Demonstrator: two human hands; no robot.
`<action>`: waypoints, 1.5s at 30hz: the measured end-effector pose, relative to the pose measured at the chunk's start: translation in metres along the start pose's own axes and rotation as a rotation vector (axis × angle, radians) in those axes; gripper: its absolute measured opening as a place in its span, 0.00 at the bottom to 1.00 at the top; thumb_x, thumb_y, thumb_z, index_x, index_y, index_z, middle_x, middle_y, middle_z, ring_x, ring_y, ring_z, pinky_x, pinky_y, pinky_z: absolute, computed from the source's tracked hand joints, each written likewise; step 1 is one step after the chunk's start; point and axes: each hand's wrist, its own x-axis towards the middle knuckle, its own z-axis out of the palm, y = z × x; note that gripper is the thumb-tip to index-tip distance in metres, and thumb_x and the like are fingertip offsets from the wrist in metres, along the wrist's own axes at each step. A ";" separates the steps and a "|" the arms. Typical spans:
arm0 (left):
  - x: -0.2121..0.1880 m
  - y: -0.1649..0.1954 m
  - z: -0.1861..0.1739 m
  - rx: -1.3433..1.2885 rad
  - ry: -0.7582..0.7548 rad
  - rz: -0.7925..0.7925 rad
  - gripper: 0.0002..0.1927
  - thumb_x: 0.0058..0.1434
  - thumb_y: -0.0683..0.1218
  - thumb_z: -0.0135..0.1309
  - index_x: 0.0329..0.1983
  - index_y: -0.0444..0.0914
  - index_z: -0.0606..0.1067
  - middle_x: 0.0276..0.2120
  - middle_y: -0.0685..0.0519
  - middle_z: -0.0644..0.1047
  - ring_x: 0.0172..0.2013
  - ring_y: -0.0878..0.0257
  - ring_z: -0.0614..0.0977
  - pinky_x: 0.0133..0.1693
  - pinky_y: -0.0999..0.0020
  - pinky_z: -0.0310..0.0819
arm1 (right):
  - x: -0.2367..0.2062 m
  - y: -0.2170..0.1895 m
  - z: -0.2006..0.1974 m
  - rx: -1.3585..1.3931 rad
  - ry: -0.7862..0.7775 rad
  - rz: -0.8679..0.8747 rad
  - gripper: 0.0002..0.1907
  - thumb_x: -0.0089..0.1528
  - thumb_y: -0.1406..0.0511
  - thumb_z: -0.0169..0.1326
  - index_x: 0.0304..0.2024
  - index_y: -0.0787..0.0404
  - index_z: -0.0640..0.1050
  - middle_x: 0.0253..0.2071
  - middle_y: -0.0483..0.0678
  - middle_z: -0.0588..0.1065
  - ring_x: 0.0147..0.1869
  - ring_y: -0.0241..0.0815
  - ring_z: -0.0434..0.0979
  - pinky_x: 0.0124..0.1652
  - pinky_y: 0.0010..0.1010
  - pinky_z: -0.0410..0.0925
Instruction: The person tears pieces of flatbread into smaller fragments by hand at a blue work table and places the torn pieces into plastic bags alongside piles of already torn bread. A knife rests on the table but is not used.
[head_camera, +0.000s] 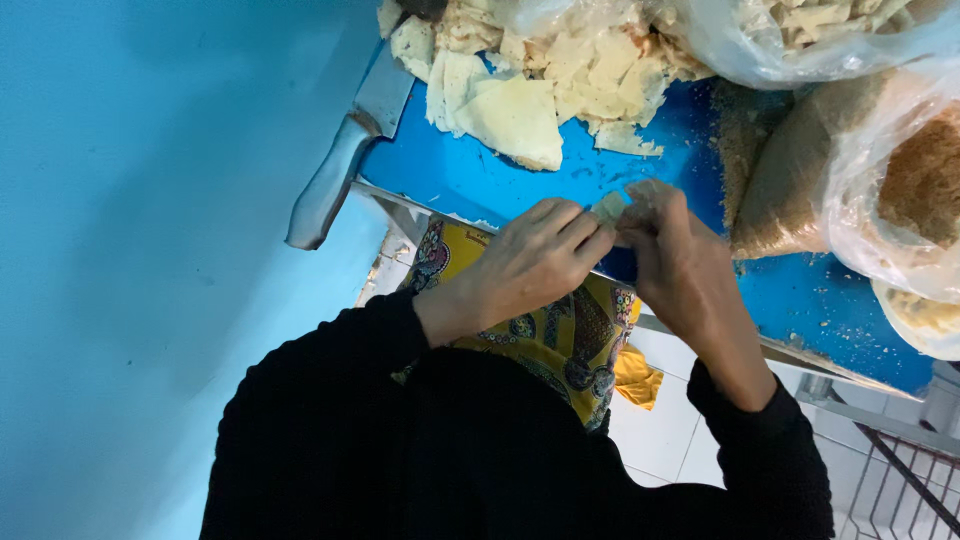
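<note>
Between our two hands, right at the near edge of the bench (480, 185), sits a small pale scrap of flatbread (610, 207). Both hands pinch it together: left hand (535, 262) closes in from the left with fingers curled narrow on it, right hand (680, 262) meets it from the right, fingertips folded over the scrap's top. Only a sliver of the scrap shows between the fingers, so we cannot tell its long axis; it looks roughly level with the bench edge. Neither hand is nearer, both are on it, knuckles nearly touching.

Outward from there: the main heap of torn flatbread pieces (530, 75) lies across the bench from the hands, towards the far side, well apart from the scrap. One larger triangular piece (520, 120) sticks out of the heap towards us and is the nearest piece, closer to the left hand than the right. A knife (345, 165) lies to the left of the heap, its handle hanging off the bench's left edge and pointing down towards us, blade tucked under the heap's corner.

To the right of the right hand, just beside it, clear plastic bags of brown crumbs (880, 190) crowd the bench; loose crumbs dust the blue surface near them. Another bag of pale pieces (810, 35) sits at the far right. Below the hands we see our black sleeves and a yellow patterned cloth (560, 335) over the lap, white floor tiles (670, 440) beyond.
</note>
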 end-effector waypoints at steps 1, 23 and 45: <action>0.000 0.000 0.000 -0.016 0.003 0.006 0.08 0.64 0.41 0.58 0.44 0.34 0.75 0.38 0.50 0.74 0.44 0.56 0.76 0.49 0.60 0.72 | -0.004 -0.002 0.001 -0.047 0.014 -0.026 0.22 0.66 0.75 0.56 0.60 0.62 0.65 0.44 0.56 0.80 0.48 0.54 0.83 0.42 0.40 0.74; 0.010 -0.015 0.002 0.049 -0.089 0.022 0.08 0.59 0.41 0.57 0.40 0.35 0.74 0.40 0.49 0.74 0.46 0.55 0.76 0.47 0.60 0.76 | -0.008 -0.011 0.010 -0.329 0.098 -0.155 0.24 0.62 0.77 0.58 0.60 0.66 0.70 0.40 0.58 0.78 0.43 0.58 0.78 0.43 0.44 0.72; 0.012 0.009 -0.014 0.414 -0.206 -0.015 0.21 0.64 0.51 0.53 0.50 0.29 0.78 0.56 0.43 0.74 0.59 0.52 0.71 0.63 0.50 0.61 | -0.014 -0.006 0.013 -0.417 0.086 -0.183 0.31 0.56 0.76 0.57 0.62 0.71 0.68 0.56 0.62 0.76 0.62 0.59 0.77 0.54 0.43 0.72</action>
